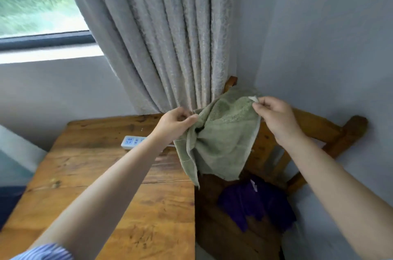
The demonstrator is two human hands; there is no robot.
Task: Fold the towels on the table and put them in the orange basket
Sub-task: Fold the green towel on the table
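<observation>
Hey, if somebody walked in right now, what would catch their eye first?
First the green towel, held up in mid-air between the left hand and right hand, each pinching a top corner. Then the purple towel lying on the wooden chair below, beside the wooden table bearing a white power strip.

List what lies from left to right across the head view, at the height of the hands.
Wooden table → white power strip → left hand → green towel → right hand → wooden chair. Both hands pinch the towel's top corners. A purple cloth lies lower down on the chair seat.
</observation>
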